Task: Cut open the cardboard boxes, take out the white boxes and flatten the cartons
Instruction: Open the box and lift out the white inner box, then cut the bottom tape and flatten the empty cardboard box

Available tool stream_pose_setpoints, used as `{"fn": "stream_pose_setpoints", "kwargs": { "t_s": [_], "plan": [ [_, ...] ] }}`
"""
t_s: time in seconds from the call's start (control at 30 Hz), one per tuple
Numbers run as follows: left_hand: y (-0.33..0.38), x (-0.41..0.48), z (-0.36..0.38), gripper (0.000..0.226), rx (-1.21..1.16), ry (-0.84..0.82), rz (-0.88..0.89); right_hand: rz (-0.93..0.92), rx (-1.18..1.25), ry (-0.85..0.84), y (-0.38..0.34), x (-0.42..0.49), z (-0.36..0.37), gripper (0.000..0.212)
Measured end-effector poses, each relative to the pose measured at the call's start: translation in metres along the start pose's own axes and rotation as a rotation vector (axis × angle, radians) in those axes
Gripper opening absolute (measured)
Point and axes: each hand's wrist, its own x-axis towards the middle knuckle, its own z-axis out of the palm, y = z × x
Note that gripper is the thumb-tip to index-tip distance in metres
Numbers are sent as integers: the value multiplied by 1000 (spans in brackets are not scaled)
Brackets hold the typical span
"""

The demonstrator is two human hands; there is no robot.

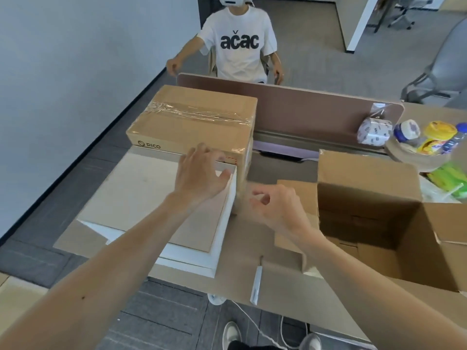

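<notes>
1. The left hand (202, 173) is spread wide with straight fingers. It lies over the far right corner of a white box (141, 198), and its fingertips reach the lower front edge of a sealed cardboard box (192, 117).
2. The right hand (275, 205) hovers just to the right of that corner. Its fingers are loosely curled, with thumb and forefinger close together, and it holds nothing.
3. The white box has a beige top. It lies flat on the table (278, 170), directly in front of the sealed box and touching it.
4. The sealed box is printed PICO. Clear tape runs unbroken across its top, so it is not yet cut.
5. Beside the right forearm, 1 open carton (366, 210) stands upright with its flaps raised, not flattened.
6. A slim silver cutter (256, 281) lies between the 2 forearms, in neither hand. The tan sheet (290, 291) beneath it has a slit and may be a flattened carton, though it could be the table top.
7. By my reading, 1 carton is opened and 1 white box is out. The sealed box has yet to be cut and emptied, and the cartons flattened.
8. Beyond a divider panel (316, 114) sits a person in a white T-shirt (240, 46). Bottles (429, 137) stand at the far right.
</notes>
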Motion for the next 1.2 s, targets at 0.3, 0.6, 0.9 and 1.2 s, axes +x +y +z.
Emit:
{"fn": "stream_pose_setpoints", "kwargs": {
  "t_s": [0.3,0.6,0.9,1.2],
  "plan": [
    [142,-6,105,31,-134,-134,210,257,-115,92,151,-43,-104,25],
    [153,0,189,86,-37,-368,-144,560,-235,165,316,-97,-202,39],
    [136,6,216,108,-228,-406,-546,842,-124,182,415,-123,-271,85],
    [154,13,201,70,-316,-274,-578,812,317,126,436,-111,-292,48]
  ]
}}
